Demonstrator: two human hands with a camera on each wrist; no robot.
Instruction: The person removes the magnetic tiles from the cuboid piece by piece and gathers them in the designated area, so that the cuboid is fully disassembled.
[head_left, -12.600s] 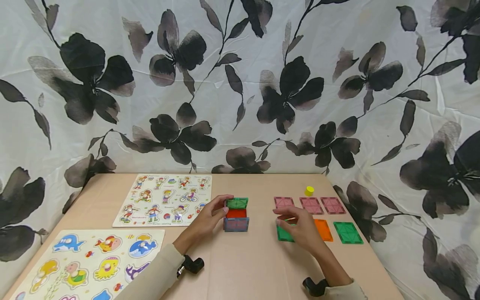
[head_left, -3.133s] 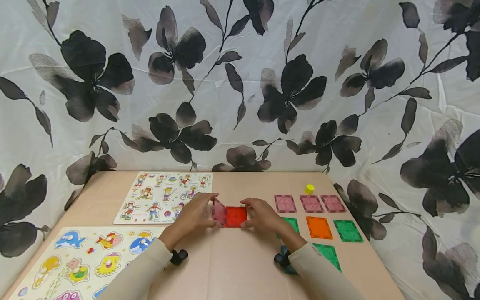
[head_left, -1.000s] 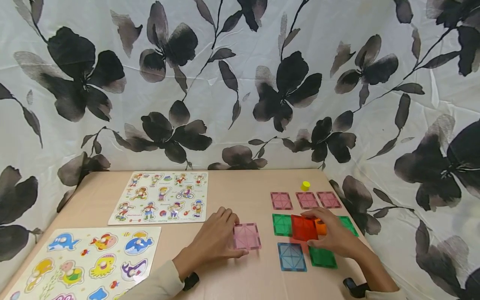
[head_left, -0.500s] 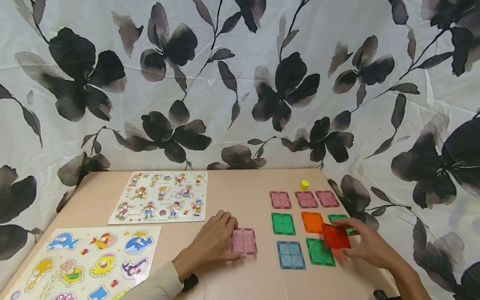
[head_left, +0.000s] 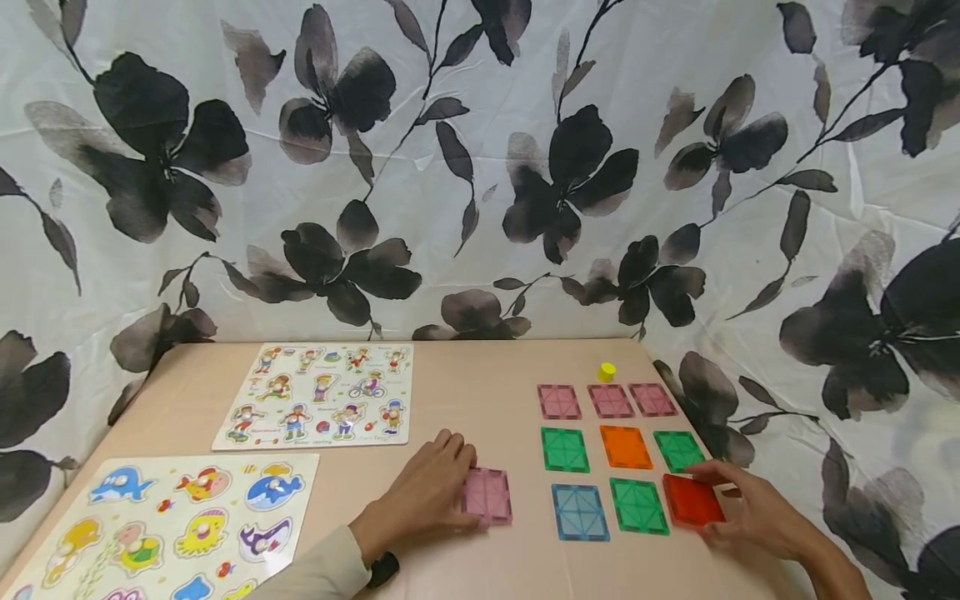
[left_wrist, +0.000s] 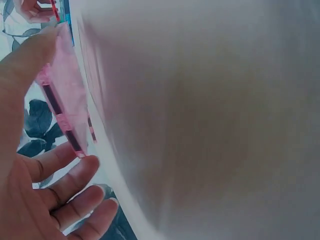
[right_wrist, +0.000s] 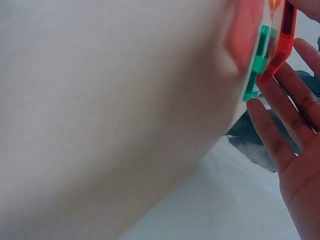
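Between the thumb and fingers of my left hand (head_left: 429, 487) is a pink translucent magnetic tile (head_left: 487, 497), gripped by its edges near the table's middle. The left wrist view shows this pink tile (left_wrist: 67, 92) tilted just off the table surface. At the right side, my right hand (head_left: 765, 510) pinches a red magnetic tile (head_left: 693, 500) beside a green tile (head_left: 639, 506). In the right wrist view the red tile (right_wrist: 284, 42) appears slightly above the table, with the thumb and a fingertip at its edges.
Pink tiles (head_left: 558, 402) form a back row, with a yellow cylinder (head_left: 607, 372) behind. An orange tile (head_left: 626, 447), more green tiles (head_left: 566, 450) and a blue tile (head_left: 581, 512) lie nearer. Two picture boards (head_left: 315, 396) (head_left: 168, 525) occupy the table's left.
The box of tiles is taken apart, and a blue tile lies on the table. My right hand has carried the red tile rightward and down beside the green one. The left hand keeps the pink tile.
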